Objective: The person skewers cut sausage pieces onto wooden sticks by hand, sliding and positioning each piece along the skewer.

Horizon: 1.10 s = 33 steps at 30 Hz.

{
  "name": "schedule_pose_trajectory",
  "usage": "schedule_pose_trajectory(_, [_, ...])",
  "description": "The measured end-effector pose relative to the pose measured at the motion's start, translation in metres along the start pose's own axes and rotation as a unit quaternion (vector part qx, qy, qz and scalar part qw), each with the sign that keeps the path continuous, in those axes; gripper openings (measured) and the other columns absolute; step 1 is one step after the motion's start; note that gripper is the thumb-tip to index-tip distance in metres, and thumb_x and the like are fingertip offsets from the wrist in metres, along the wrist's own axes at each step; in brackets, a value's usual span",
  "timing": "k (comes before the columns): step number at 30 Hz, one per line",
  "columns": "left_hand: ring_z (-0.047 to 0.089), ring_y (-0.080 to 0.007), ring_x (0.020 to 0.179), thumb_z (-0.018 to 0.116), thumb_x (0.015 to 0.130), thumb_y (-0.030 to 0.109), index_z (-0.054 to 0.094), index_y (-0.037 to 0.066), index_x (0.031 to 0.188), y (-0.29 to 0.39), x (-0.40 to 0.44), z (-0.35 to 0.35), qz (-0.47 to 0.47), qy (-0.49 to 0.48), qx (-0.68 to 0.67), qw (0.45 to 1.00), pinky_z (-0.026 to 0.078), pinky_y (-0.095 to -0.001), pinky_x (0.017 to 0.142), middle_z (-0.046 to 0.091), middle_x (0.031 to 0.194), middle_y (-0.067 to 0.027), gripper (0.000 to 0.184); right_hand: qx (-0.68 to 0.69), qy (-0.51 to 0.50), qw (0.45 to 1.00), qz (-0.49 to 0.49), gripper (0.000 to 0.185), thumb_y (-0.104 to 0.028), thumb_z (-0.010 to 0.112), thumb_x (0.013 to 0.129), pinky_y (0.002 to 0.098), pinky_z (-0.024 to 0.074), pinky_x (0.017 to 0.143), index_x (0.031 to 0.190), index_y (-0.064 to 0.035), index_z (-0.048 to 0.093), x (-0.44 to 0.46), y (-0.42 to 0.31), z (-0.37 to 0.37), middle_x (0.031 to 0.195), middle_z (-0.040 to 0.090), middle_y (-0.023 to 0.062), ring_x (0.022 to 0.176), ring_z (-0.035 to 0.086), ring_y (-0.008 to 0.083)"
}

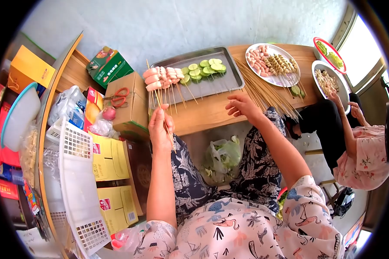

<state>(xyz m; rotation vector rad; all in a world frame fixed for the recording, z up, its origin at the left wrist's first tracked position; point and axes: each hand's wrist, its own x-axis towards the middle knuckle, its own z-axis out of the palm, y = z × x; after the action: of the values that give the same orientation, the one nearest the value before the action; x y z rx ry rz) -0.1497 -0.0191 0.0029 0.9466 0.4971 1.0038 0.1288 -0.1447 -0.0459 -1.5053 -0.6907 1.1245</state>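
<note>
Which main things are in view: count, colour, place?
Rectangular metal tray: one, grey, on the wooden table
Skewered plump pieces: several, pink, tray's left end
Skewered round slices: several, green, on the tray
Thin wooden sticks: many, tan, right of tray
Shallow plate: one, white, beyond the sticks
Round bowl: one, white, by co-worker's hands
Scissors: one, red-handled, on brown cardboard box
Perforated plastic basket: one, white, lower left
Plastic bag: one, translucent, near picture centre
Left grip: one, bare, around tan sticks
Right grip: one, bare, open, near table
</note>
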Motion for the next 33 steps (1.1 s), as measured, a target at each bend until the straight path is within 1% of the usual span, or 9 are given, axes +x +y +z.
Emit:
schedule_pose_trajectory(2, [0.039,-0.0077,0.049,0.050,0.098,0.022,0.057,0.002,0.109,-0.001,0.000,0.000,0.002,0.001,-0.002,1.000,0.031,-0.0196,0.044,0.045,0.061,0.0005,0.024,-0.058,0.008,0.998,-0.014,0.036,-0.018,0.053,0.091,0.0304,0.0506,0.063,0.122,-0.0004,0.052,-0.004,-0.005,0.014,0.091,0.068,0.0118,0.074,0.066,0.0200])
schedule_pose_trajectory(4, [0.040,-0.0078,0.050,0.050,0.097,0.022,0.057,0.003,0.109,-0.002,0.001,-0.002,0.005,-0.006,-0.001,1.000,0.032,-0.0194,0.045,0.047,0.064,0.0003,0.024,-0.334,0.043,0.918,-0.209,0.031,-0.019,0.057,0.088,0.0369,0.0510,0.064,0.113,-0.0018,0.058,-0.033,-0.042,0.038,0.084,0.068,0.0163,0.074,0.067,0.0283])
schedule_pose_trajectory(6, [0.040,-0.0068,0.050,0.052,0.097,0.023,0.059,0.002,0.108,-0.004,0.001,-0.001,0.011,0.014,0.018,1.000,0.031,-0.0191,0.045,0.048,0.063,0.0005,0.025,-0.417,0.048,0.852,-0.314,0.024,-0.017,0.058,0.088,0.0374,0.0494,0.065,0.105,-0.0012,0.062,-0.087,-0.106,0.073,0.075,0.066,0.0153,0.071,0.065,0.0284])
schedule_pose_trajectory(8, [0.039,-0.0056,0.050,0.054,0.096,0.025,0.061,0.002,0.107,-0.006,0.002,-0.001,0.019,0.003,0.006,1.000,0.030,-0.0180,0.046,0.048,0.062,0.0014,0.026,-0.477,0.016,0.807,-0.347,0.022,-0.017,0.064,0.083,0.0402,0.0487,0.062,0.099,-0.0023,0.062,-0.141,-0.168,0.099,0.075,0.065,0.0149,0.069,0.064,0.0308])
schedule_pose_trajectory(9, [0.039,-0.0051,0.051,0.054,0.096,0.025,0.062,0.003,0.107,-0.006,0.002,-0.001,0.012,0.008,0.001,1.000,0.029,-0.0178,0.046,0.047,0.061,0.0019,0.025,-0.483,0.020,0.738,-0.470,0.015,-0.016,0.061,0.077,0.0388,0.0477,0.054,0.087,-0.0047,0.058,-0.156,-0.185,0.109,0.068,0.058,0.0102,0.060,0.060,0.0303])
schedule_pose_trajectory(11, [0.039,-0.0051,0.050,0.054,0.096,0.024,0.062,0.004,0.107,0.000,-0.003,0.011,-0.012,0.061,0.007,0.998,0.029,-0.0180,0.046,0.047,0.060,0.0018,0.024,-0.436,-0.003,0.716,-0.546,0.023,-0.017,0.068,0.078,0.0371,0.0466,0.056,0.095,-0.0025,0.061,-0.193,-0.218,0.121,0.072,0.063,0.0084,0.055,0.058,0.0264])
schedule_pose_trajectory(14, [0.037,-0.0052,0.048,0.054,0.096,0.022,0.063,0.003,0.105,-0.007,0.000,0.001,0.006,-0.003,-0.013,1.000,0.029,-0.0185,0.045,0.046,0.058,0.0010,0.023,-0.399,-0.015,0.665,-0.631,0.023,-0.017,0.067,0.079,0.0367,0.0468,0.057,0.096,-0.0027,0.061,-0.217,-0.230,0.132,0.073,0.063,0.0085,0.056,0.059,0.0260])
schedule_pose_trajectory(26, [0.040,-0.0043,0.049,0.057,0.095,0.023,0.064,0.003,0.103,-0.003,-0.004,-0.005,0.034,0.012,0.000,0.999,0.030,-0.0176,0.044,0.048,0.057,0.0022,0.023,-0.376,-0.073,0.604,-0.699,0.023,-0.017,0.066,0.081,0.0347,0.0477,0.058,0.100,-0.0033,0.063,-0.228,-0.224,0.159,0.076,0.065,0.0085,0.059,0.061,0.0245])
schedule_pose_trajectory(33, [0.041,-0.0039,0.049,0.056,0.095,0.024,0.064,0.004,0.105,0.000,-0.006,-0.009,0.026,0.008,0.016,1.000,0.029,-0.0177,0.045,0.048,0.057,0.0025,0.024,-0.425,-0.096,0.565,-0.700,0.023,-0.017,0.066,0.083,0.0336,0.0482,0.060,0.102,-0.0036,0.063,-0.215,-0.215,0.172,0.078,0.065,0.0086,0.062,0.062,0.0236])
